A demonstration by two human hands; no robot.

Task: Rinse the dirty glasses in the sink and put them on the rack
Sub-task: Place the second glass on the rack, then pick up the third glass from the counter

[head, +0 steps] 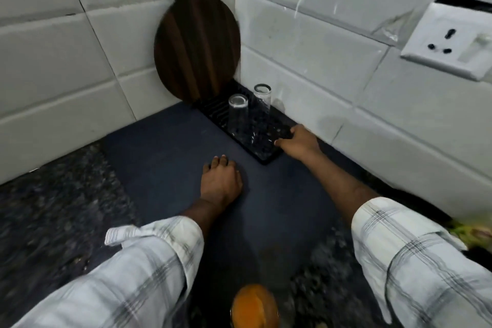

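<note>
Two glasses (pixel 237 120) stand upturned on the rack (pixel 210 109), so the task looks near done, while the left hand (pixel 221 181) rests loosely curled and empty on the mat (pixel 165 157) and the right hand (pixel 299 140) touches the rack's near end, grip unclear.

A round wooden chopping board (pixel 197 45) leans in the wall corner. A dark blue mat (pixel 165 146) lies on the speckled worktop (pixel 53 208). A white socket (pixel 450 42) is on the right wall. An orange blur (pixel 255 303) is perhaps a lid.
</note>
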